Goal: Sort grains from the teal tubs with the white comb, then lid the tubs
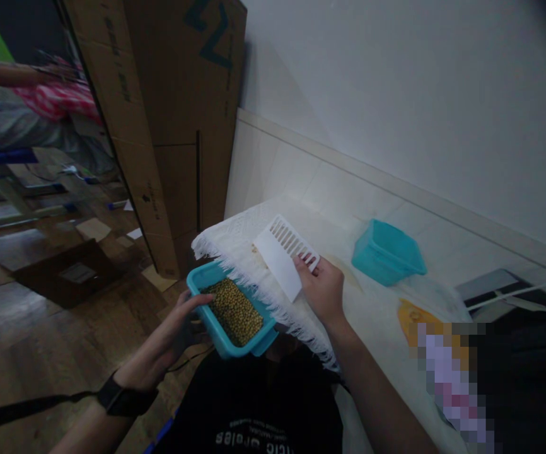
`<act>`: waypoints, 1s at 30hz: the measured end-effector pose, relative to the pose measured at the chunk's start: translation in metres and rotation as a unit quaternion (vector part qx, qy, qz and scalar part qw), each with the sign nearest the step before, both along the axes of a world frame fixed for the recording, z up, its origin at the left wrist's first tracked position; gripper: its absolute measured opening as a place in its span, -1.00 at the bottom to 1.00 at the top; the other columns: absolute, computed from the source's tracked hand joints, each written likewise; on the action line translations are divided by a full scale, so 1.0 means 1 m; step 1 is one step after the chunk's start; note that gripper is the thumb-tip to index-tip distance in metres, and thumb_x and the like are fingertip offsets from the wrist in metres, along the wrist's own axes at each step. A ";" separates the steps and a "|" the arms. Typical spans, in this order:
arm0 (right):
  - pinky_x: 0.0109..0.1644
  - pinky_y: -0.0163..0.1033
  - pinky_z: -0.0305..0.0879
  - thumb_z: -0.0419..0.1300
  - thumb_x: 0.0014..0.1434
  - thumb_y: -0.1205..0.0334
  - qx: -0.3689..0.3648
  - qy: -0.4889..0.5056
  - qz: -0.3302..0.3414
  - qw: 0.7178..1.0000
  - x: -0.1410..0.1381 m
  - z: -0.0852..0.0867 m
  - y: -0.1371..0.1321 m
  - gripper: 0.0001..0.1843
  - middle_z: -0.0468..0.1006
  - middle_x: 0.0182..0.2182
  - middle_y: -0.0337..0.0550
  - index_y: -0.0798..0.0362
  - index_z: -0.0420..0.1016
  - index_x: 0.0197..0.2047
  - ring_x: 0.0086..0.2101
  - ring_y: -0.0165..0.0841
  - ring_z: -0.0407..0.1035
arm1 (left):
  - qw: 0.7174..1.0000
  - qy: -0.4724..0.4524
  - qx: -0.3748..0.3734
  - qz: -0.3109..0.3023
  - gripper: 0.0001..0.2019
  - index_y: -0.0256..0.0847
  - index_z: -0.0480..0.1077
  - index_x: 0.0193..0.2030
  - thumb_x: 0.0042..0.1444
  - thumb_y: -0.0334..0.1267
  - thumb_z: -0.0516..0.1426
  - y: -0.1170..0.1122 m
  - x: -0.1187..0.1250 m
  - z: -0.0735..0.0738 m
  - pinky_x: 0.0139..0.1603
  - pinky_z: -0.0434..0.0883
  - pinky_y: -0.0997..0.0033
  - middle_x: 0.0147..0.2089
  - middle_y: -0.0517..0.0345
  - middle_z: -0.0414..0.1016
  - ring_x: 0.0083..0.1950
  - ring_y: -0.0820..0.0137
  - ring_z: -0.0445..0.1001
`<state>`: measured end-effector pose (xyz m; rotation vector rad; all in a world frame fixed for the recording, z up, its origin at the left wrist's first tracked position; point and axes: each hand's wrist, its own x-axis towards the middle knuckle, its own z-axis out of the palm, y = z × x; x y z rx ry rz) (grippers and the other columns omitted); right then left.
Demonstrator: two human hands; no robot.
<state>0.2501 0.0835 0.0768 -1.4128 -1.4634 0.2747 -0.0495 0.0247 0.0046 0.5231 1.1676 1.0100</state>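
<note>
My left hand (183,321) grips the near-left side of a teal plastic container (222,343), with the thumb over its rim. Small round yellow-green beans (238,309) fill much of it. The container is held just off the fringed edge of a white tablecloth (235,230). Over the cloth, my right hand (324,287) is closed on a flat white plastic piece with a row of slots (277,258), which it holds tilted by its slotted side. A few small pale bits, too blurred to name, lie on the cloth beside the piece's left end.
A second teal container (386,252) stands on the cloth near the wall. Right of it lie an orange-yellow packet (412,318) and dark objects. A tall cardboard box (183,94) rises beyond the table. Cardboard pieces (67,274) litter the floor, and another person's arm (8,72) shows at left.
</note>
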 end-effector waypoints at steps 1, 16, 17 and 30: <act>-0.24 -0.12 0.56 0.39 0.38 -0.33 -0.001 0.000 0.003 1.000 -0.001 0.001 0.000 -0.46 0.81 -0.41 -0.03 0.01 0.75 -0.30 -0.40 -0.11 0.67 | 1.000 0.007 -0.012 0.008 -0.16 0.13 0.50 0.29 -0.15 0.06 0.65 0.001 0.002 0.002 0.10 0.69 -0.16 0.26 -0.14 0.73 0.18 -0.19 0.76; -0.29 -0.13 0.52 0.36 0.43 -0.19 0.017 -0.009 -0.028 0.999 -0.025 -0.002 0.002 -0.55 0.79 -0.43 -0.02 -0.01 0.74 -0.30 -0.41 -0.11 0.64 | 1.000 -0.008 -0.007 0.010 -0.25 0.02 0.48 0.24 -0.03 0.06 0.65 0.001 0.002 0.012 -0.01 0.71 0.02 0.14 0.00 0.76 -0.02 0.03 0.78; -0.28 -0.12 0.53 0.36 0.44 -0.18 0.016 -0.011 -0.029 0.999 -0.027 -0.004 0.002 -0.55 0.80 -0.43 -0.01 -0.01 0.74 -0.30 -0.40 -0.11 0.64 | 1.000 -0.011 0.000 0.009 -0.27 0.02 0.50 0.23 0.00 0.06 0.64 0.001 0.001 0.012 0.00 0.72 0.02 0.15 0.00 0.76 -0.01 0.04 0.78; -0.21 -0.08 0.54 0.35 0.44 -0.06 0.015 -0.012 -0.041 0.999 -0.045 -0.004 0.012 -0.64 0.79 -0.40 0.03 -0.02 0.73 -0.31 -0.36 -0.06 0.67 | 0.999 0.036 -0.014 0.006 -0.17 0.02 0.42 0.34 0.01 0.08 0.63 0.028 -0.022 0.004 -0.07 0.67 0.07 -0.01 0.10 0.67 -0.17 0.14 0.72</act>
